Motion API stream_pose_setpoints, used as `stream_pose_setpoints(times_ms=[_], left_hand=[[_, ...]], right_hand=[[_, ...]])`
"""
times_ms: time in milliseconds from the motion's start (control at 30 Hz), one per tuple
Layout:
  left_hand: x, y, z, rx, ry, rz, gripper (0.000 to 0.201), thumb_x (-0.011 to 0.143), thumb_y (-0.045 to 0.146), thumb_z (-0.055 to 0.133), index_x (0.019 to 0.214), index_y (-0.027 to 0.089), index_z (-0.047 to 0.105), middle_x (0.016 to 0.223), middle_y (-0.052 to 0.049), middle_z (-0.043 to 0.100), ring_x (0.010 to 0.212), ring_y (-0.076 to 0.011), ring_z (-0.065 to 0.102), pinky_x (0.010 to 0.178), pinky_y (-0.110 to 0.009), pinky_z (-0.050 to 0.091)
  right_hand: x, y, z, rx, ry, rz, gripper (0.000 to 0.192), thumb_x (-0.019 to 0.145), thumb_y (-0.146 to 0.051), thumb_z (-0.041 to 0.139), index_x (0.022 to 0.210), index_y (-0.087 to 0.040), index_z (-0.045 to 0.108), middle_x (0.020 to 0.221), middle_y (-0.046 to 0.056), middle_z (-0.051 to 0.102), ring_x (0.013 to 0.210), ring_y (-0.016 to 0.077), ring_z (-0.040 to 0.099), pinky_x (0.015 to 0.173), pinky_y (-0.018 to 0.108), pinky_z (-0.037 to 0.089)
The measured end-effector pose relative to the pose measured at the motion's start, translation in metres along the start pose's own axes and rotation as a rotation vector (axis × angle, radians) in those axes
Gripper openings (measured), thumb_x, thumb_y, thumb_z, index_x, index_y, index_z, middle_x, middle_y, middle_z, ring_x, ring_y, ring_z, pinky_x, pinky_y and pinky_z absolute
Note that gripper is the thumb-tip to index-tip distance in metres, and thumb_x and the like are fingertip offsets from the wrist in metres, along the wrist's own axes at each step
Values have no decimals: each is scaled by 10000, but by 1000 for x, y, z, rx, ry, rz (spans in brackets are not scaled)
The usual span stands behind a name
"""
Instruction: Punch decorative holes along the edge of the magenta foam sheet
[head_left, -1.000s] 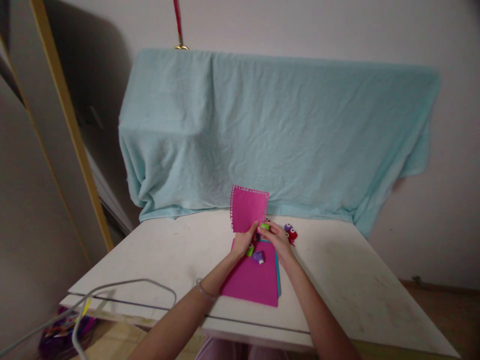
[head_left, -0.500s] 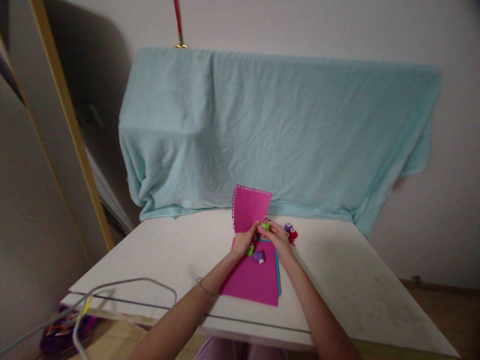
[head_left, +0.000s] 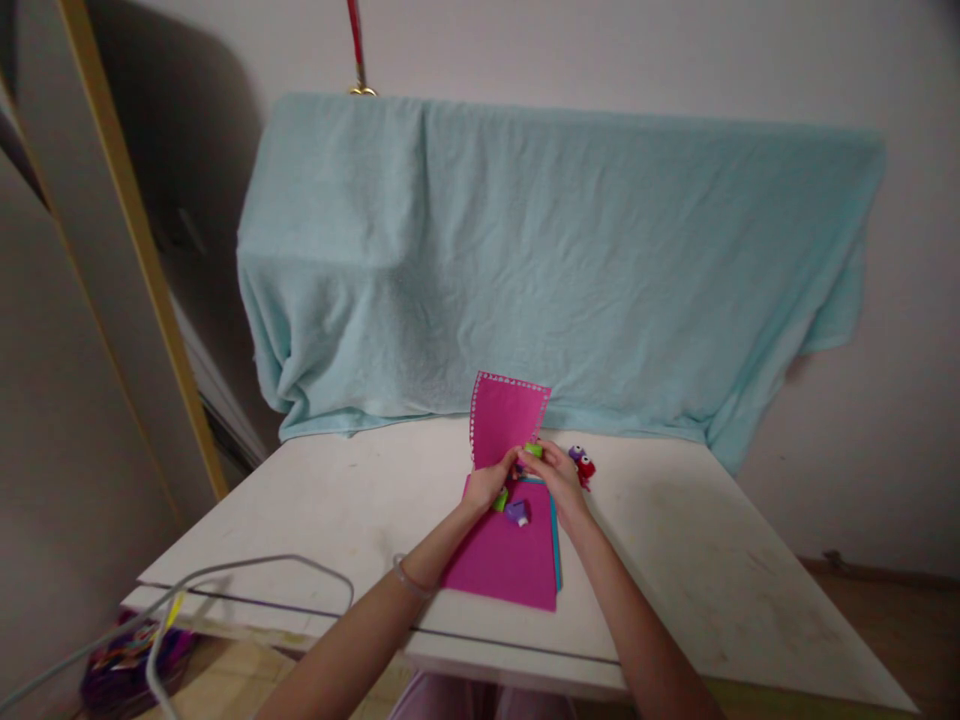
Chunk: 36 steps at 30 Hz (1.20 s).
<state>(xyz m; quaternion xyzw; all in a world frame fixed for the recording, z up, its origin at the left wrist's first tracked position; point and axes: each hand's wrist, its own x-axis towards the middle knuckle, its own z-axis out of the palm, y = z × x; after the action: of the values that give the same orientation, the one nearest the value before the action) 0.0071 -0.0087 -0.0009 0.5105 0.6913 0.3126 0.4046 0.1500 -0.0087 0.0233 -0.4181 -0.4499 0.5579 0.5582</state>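
1. Pale blue to begin: a big cloth (head_left: 570,270) at twelve o'clock, draped over something out of sight, perhaps as a plain backdrop.
2. White below, and plenty of it: the tabletop (head_left: 337,500), reaching out towards nine and three.
3. Down at six from the hands, lying flat: a large pink sheet (head_left: 510,565), with a blue sheet (head_left: 557,555) peeping out at three; placed close to the body, likely for easy reach.
4. Up at twelve, and what a border! A perforated pink sheet (head_left: 506,420), holed along nine, twelve and three, tilted up off the table, probably to free its edge.
5. In from seven, the left hand (head_left: 491,482): pinching that perforated sheet near its lower edge, presumably for steadiness. Hidden fingertips, cannot tell their exact hold.
6. In from five, the right hand (head_left: 562,482): thumb and fingers pinching a lime piece (head_left: 533,451) at the sheet's four-o'clock edge, likely for precise control.
7. Over at two, goggle-eyed red and purple figures (head_left: 586,468), bunched together, seemingly for elbow room.
8. Smallest now: a purple piece (head_left: 517,513) on the large pink sheet; at eight from that, a green piece (head_left: 499,499), partly hidden by the left wrist.
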Motion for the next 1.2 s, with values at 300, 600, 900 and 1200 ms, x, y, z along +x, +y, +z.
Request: stream_pose_setpoints(times_ms=[300,600,900,1200], left_hand=[[0,-1,0,1,20,42,537,909,655,448,725,221,705,552,-10,629,558,-182,625,545,-250,435],[8,-7,6,-81,35,37,588,940,635,406,637,194,650,525,-22,612,481,-155,565,515,-253,410],[6,-6,6,-99,34,3,602,908,686,420,621,199,628,509,-10,590,473,-152,553,511,-255,396],[8,-8,5,-49,40,22,582,885,685,455,625,197,635,532,-24,603,510,-165,576,533,-259,418]], right_hand=[[-1,0,0,-1,-11,-14,527,525,-463,916,931,-192,717,897,56,775,791,219,720,778,358,577],[-2,-2,2,21,-18,-1,542,492,-455,927,914,-197,705,862,43,772,796,227,729,790,365,583],[0,-1,1,-2,-20,-6,537,498,-494,919,887,-195,702,841,40,767,780,221,721,769,362,587],[5,9,-3,15,-30,-37,510,517,-476,919,884,-195,702,832,29,761,773,206,714,799,361,579]])
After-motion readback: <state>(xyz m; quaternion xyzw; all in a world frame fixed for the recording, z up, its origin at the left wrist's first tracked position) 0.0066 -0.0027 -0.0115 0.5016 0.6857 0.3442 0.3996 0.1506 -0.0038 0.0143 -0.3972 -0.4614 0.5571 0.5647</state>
